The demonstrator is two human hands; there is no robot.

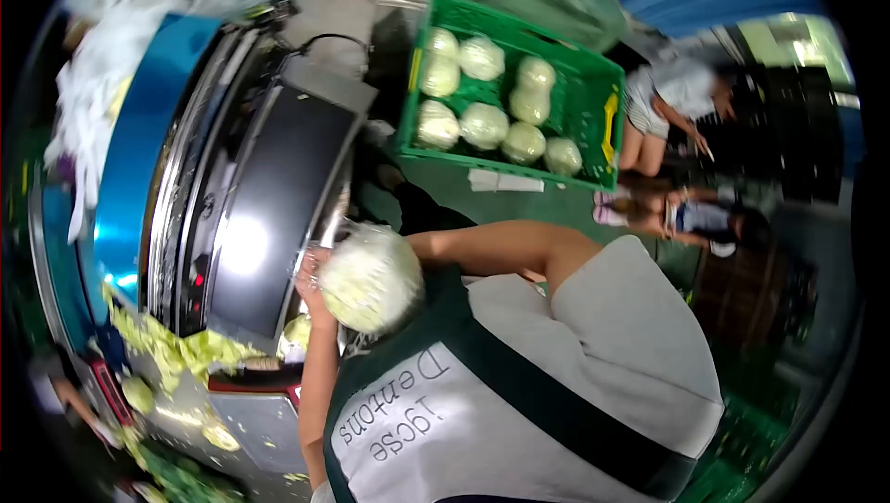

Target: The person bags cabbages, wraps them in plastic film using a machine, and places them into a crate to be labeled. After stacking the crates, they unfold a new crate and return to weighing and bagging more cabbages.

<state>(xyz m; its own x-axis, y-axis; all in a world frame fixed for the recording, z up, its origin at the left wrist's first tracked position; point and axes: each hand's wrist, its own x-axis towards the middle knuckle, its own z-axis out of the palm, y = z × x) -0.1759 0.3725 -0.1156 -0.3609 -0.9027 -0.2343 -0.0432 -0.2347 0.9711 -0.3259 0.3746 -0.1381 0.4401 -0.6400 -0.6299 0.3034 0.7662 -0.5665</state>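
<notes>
A pale green cabbage point(371, 279), partly covered in shiny clear film, is held close to my chest. At its left side is my left hand point(313, 276), fingers curled, with clear plastic film around them. My right forearm reaches the cabbage from the other side. The right hand is hidden behind the cabbage, so its fingers do not show. Just beyond my left hand stands a wrapping machine with a dark flat plate point(278, 160) and a wide blue film roll point(153, 146).
A green crate point(593, 86) holds several wrapped cabbages point(484, 125). Loose leaves point(181, 345) lie by the machine, near a trimmed cabbage point(137, 394). Two people point(672, 100) sit at the right, and another person's arm point(79, 406) shows at lower left.
</notes>
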